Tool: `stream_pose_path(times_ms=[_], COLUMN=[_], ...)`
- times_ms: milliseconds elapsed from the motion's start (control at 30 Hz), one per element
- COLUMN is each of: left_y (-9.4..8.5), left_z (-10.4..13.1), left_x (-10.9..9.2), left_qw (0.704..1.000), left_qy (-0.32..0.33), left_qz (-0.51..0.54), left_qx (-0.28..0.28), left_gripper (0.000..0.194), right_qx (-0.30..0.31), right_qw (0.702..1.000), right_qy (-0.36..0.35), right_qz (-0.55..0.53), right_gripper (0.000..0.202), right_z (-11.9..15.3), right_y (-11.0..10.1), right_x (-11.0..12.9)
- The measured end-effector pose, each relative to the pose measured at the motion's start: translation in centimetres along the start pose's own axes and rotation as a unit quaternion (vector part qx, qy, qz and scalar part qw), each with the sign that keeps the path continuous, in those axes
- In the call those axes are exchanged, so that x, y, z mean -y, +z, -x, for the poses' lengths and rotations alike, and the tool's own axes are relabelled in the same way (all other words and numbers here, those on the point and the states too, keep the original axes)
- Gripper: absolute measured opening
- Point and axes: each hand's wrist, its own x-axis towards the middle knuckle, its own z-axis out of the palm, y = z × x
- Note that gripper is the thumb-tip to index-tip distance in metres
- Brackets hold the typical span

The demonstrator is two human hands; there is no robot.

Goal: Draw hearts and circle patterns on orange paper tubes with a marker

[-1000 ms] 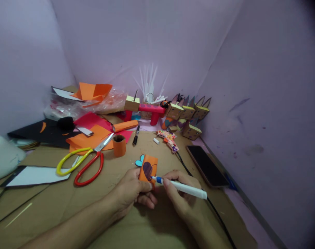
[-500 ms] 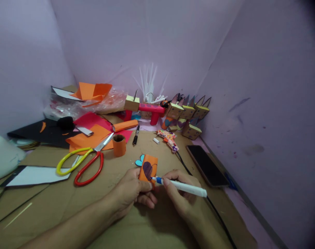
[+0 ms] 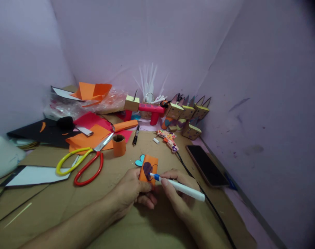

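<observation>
My left hand [image 3: 136,188] grips an orange paper tube [image 3: 153,162] by its lower end, thumb across the front. On the tube is a heart shape [image 3: 147,168] filled with dark purple, and a second heart outline runs round its right side. A white marker [image 3: 185,188] with a blue collar is pinched in my right hand [image 3: 179,190]; its tip touches the purple heart. Just behind the tube lies a light blue heart cutout [image 3: 140,160] with a dark edge. An open-ended orange tube [image 3: 119,147] stands farther back to the left.
Scissors [image 3: 88,166] with yellow and red handles lie open at left. A patterned glue gun [image 3: 169,140], its cable running past my right hand, and a phone [image 3: 208,166] lie at right. Cardboard animal figures [image 3: 187,112] and a black pen [image 3: 136,135] are behind.
The marker tip has shifted slightly up and left over the purple heart, and the marker's back end has dipped a little. My left hand keeps its grip on the tube.
</observation>
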Motion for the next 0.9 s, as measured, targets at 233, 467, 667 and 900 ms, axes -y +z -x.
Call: stream_pose_path(times_ms=[233, 467, 667, 900], left_y=[0.13, -0.06, 0.03, -0.08], left_z=[-0.04, -0.12, -0.01, -0.07], left_x=[-0.05, 0.26, 0.03, 0.15], left_qw=[1.000, 1.000, 1.000, 1.000], left_qy=[0.000, -0.006, 0.001, 0.003], left_qz=[-0.006, -0.004, -0.005, -0.001], left_qx=[0.002, 0.003, -0.004, 0.010], left_gripper=[0.019, 0.018, 0.019, 0.019], right_qx=[0.007, 0.031, -0.016, 0.026], right_qw=[1.000, 0.999, 0.999, 0.999], right_qy=[-0.029, -0.027, 0.004, -0.026], right_qz=[-0.005, 0.000, 0.029, 0.002], right_gripper=[0.011, 0.011, 0.013, 0.011], right_z=[-0.04, -0.07, 0.09, -0.10], right_y=[0.30, 0.13, 0.06, 0.17], right_x=[-0.40, -0.47, -0.19, -0.44])
